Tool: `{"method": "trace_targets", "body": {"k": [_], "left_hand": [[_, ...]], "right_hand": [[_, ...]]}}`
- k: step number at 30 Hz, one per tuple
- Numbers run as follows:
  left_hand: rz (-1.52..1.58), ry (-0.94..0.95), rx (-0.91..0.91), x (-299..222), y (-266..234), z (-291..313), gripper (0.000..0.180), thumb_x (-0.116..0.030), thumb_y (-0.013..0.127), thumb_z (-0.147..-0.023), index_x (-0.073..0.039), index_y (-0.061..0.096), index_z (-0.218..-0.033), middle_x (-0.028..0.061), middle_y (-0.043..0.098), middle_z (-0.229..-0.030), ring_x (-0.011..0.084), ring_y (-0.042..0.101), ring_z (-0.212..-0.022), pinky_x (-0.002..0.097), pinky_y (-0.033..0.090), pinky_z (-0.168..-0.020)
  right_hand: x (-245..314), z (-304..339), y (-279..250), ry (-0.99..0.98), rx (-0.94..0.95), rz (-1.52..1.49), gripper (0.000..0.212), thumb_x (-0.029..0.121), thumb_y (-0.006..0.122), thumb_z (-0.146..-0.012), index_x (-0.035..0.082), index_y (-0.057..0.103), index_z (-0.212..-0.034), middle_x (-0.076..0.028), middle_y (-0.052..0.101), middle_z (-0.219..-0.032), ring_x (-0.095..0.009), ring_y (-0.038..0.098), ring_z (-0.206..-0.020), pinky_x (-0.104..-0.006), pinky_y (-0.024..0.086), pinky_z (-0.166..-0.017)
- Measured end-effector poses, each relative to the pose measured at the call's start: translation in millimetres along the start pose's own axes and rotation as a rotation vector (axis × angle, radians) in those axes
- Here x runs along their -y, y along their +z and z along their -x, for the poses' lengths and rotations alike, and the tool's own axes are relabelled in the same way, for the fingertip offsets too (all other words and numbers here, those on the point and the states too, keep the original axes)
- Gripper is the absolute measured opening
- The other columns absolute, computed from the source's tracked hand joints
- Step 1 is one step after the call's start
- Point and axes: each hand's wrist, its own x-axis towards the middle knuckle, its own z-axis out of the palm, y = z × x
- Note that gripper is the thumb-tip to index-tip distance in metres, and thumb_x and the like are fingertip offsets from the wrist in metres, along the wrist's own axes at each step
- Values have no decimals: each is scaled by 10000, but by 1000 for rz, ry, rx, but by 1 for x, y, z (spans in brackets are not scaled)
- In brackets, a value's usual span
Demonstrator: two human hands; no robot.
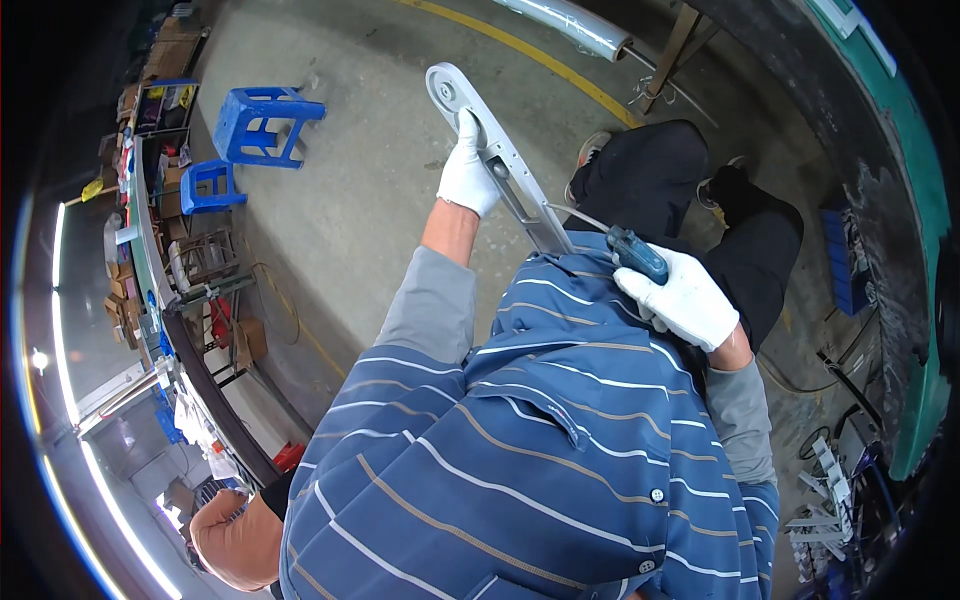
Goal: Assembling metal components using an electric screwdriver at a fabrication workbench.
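Head view, far left: cardboard boxes (120, 310) stood in a cluttered row, and part of another person's arm (235, 540) showed below them. Further in, a smaller blue stool (207, 188) and a larger blue stool (232, 125) stood close together on the concrete floor (345, 170). The left hand (466, 178), gloved in white, gripped a long grey metal part (509, 158) near its rounded upper end — thumb across the face, the other fingers largely hidden. The part slanted down to the right, its lower end at the front of the striped shirt (540, 400). Beyond it lay a roll of clear film (575, 25). A blue-handled tool (637, 255) pointed its thin shaft at the part's right edge — contact could not be determined. The right hand (690, 300), likewise gloved, had its fingers closed on the handle. Rightmost were a blue crate (845, 260) and a green-edged surface (925, 250).
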Motion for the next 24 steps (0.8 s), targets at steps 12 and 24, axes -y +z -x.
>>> {"method": "trace_targets", "body": {"k": [12,24], "left_hand": [[173,-6,114,7,-10,-11,578,-741,653,-875,-164,688,-888,-6,604,-714,165,586,-641,275,457,-636],[412,-80,363,14,-11,-21,694,-818,564,-869,-150,700,-1002,-8,581,-682,157,535,-556,291,404,-516]], "right_hand": [[6,9,10,-13,-77,118,391,371,744,-959,37,705,-1160,9,623,-706,-59,504,-514,-193,405,-469],[8,14,19,-126,-110,462,544,540,616,-1003,25,719,-1146,-88,746,-849,-193,675,-655,-282,526,-671]]}}
